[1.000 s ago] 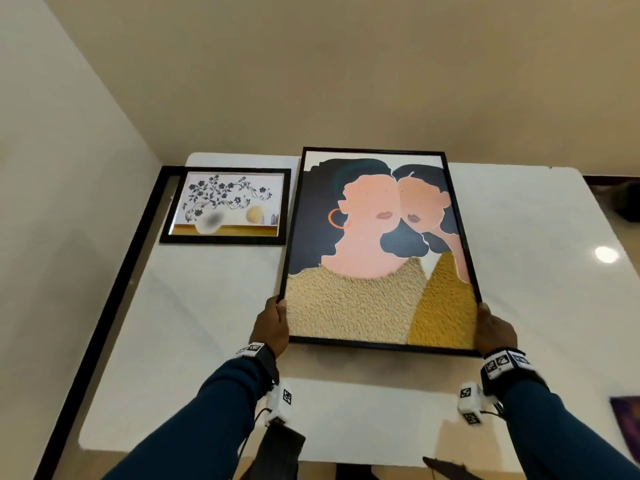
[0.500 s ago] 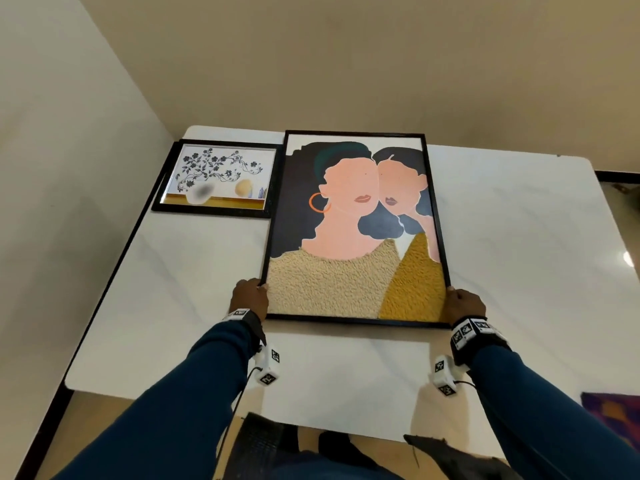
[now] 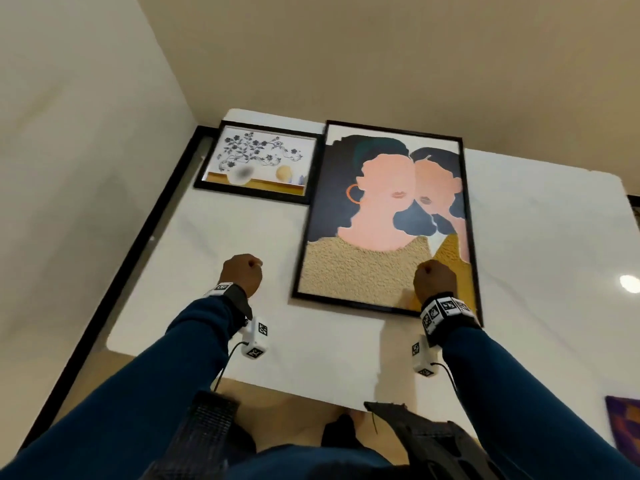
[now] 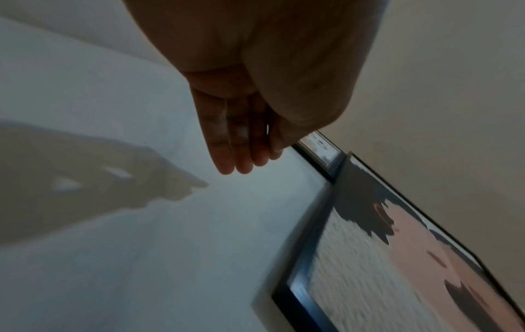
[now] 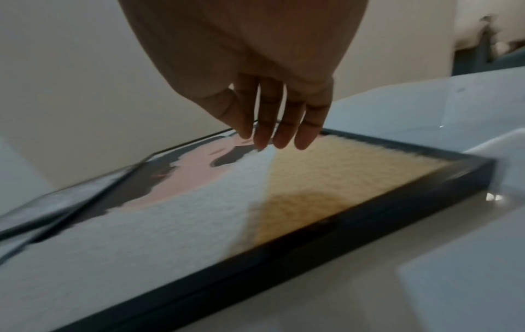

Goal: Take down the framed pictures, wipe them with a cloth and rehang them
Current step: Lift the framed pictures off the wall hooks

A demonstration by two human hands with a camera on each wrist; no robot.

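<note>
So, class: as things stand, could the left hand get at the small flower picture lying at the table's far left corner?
Probably yes. The left hand hangs empty above bare table, with nothing between it and the small flower picture. The large portrait lies to the right, out of that path.

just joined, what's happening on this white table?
A person has two black-framed pictures lying flat on the white table: a large portrait of two faces and a smaller floral print beside it. Neither hand holds anything: the left hand hovers over bare tabletop, the right hand over the portrait's lower corner. No cloth in view.
</note>
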